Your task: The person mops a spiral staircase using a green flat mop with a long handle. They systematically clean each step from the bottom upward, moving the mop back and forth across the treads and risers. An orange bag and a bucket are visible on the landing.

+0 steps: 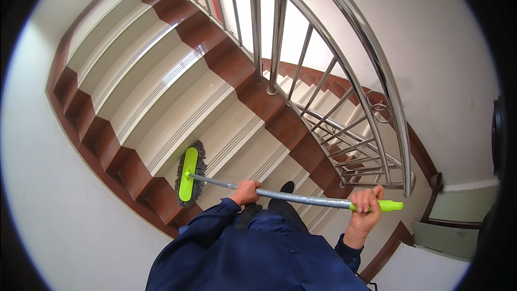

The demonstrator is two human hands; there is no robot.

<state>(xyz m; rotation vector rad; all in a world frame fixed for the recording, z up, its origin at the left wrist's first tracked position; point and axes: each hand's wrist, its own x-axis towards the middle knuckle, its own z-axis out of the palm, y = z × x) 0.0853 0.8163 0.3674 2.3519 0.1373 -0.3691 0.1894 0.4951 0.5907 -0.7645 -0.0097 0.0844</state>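
Note:
A dust mop with a bright green head [187,173] and grey fringe rests on a pale stair step near the left wall. Its grey metal pole runs right across the front of my body. My left hand [246,193] is wrapped around the pole's middle. Farther right, my right hand [366,206] grips the green handle end [391,205], whose tip sticks out beyond the fingers. One dark shoe [287,187] shows on a step below the pole; the other foot is not clearly seen.
Pale steps with reddish-brown ends [250,89] rise to the upper left. A stainless steel railing [359,85] stands on the right, with another flight [323,97] behind it. White wall [60,178] borders the left side. Greenish panels [444,238] show at the lower right.

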